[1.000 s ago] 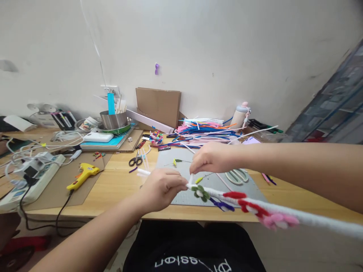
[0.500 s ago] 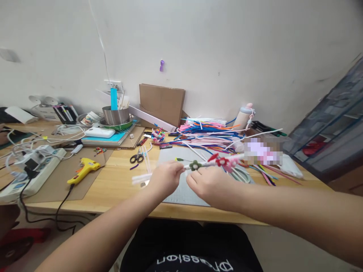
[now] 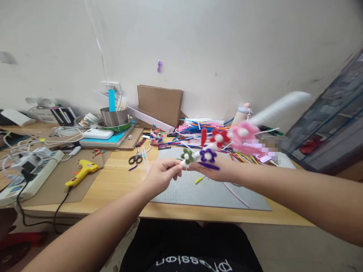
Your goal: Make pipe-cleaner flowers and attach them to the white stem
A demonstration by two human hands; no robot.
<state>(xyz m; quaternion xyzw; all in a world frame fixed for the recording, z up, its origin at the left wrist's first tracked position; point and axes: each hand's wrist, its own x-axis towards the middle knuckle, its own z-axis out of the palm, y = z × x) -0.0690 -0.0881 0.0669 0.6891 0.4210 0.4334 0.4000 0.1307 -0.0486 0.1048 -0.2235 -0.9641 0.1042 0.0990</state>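
Long white fuzzy-fibre rod (image 3: 280,107) reads matt and soft, slightly blurred; same plush nap on the green five-petal fuzzy flower (image 3: 186,156), purple fuzzy flower (image 3: 208,155) and pink fuzzy flower (image 3: 244,136). Pale yellow-brown wood tabletop (image 3: 113,196): smooth, grained, faint sheen; flat grey cutting mat (image 3: 184,194): matt. Round silver metal bowl (image 3: 114,118) is shiny, pistol-shaped yellow plastic glue gun (image 3: 82,173) smooth, upright brown cardboard sheet (image 3: 160,107) dull, papery.
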